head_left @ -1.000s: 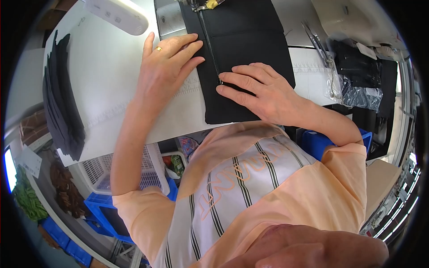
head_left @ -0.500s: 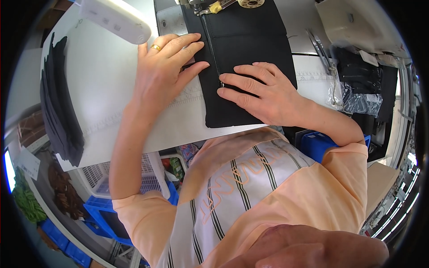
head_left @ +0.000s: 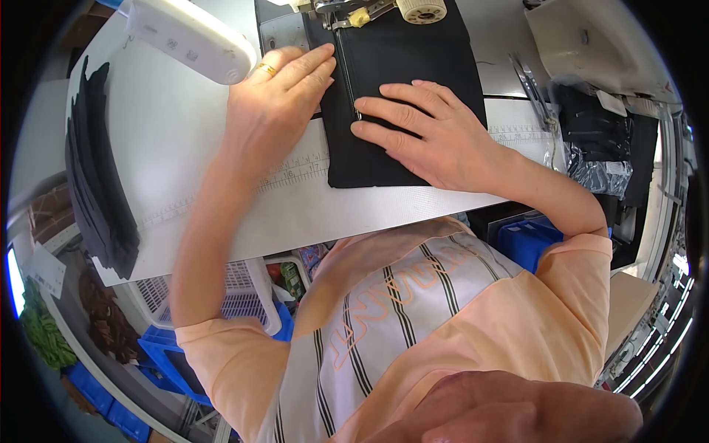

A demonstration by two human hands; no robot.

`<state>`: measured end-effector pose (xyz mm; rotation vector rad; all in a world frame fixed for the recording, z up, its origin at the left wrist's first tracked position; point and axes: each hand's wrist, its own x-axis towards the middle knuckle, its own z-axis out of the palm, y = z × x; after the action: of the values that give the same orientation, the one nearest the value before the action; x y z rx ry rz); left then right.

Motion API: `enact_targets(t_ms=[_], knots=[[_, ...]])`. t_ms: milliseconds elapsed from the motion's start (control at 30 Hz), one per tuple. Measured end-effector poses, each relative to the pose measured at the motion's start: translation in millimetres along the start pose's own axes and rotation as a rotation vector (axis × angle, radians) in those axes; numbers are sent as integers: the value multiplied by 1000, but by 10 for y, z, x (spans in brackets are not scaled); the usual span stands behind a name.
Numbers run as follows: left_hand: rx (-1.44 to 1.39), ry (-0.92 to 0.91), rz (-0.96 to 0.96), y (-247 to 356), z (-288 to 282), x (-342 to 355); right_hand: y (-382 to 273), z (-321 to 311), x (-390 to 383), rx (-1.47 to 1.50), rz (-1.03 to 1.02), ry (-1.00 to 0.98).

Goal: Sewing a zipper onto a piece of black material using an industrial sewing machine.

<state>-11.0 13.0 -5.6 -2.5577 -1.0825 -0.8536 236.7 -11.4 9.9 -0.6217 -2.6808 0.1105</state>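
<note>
A black fabric piece (head_left: 413, 52) lies under the presser foot (head_left: 337, 23) of a sewing machine. Down its left part runs a zipper (head_left: 346, 74), its lower end close to my right fingertips. My left hand (head_left: 277, 96) rests at the fabric's left edge, fingers stretched toward the presser foot and holding nothing. Flat on the fabric, right of the zipper, lies my right hand (head_left: 428, 136) with its fingers spread. The palms' undersides are hidden.
A stack of dark fabric strips (head_left: 96, 170) lies at the table's left. A white lamp-like device (head_left: 188, 40) overhangs the upper left. Scissors or thread snips (head_left: 533, 88) and plastic-wrapped black pieces (head_left: 598, 140) lie at right. A white basket (head_left: 251, 295) stands below the table edge.
The black fabric has moved away from me, further under the machine. My right hand has gone with it, and my left hand has shifted slightly up, its thumb drawn in.
</note>
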Motion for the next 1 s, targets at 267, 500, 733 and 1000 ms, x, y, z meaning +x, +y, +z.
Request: enact_targets(t_ms=[267, 500, 733, 1000], knots=[[-56, 54, -126, 86, 70, 7, 139, 41, 79, -15, 10, 27], [2, 33, -167, 180, 41, 19, 302, 85, 141, -35, 10, 35], [-106, -13, -204, 155, 6, -55, 444, 106, 222, -31, -8, 49], [-149, 31, -218, 110, 41, 51, 564, -27, 244, 266, 276, 78]])
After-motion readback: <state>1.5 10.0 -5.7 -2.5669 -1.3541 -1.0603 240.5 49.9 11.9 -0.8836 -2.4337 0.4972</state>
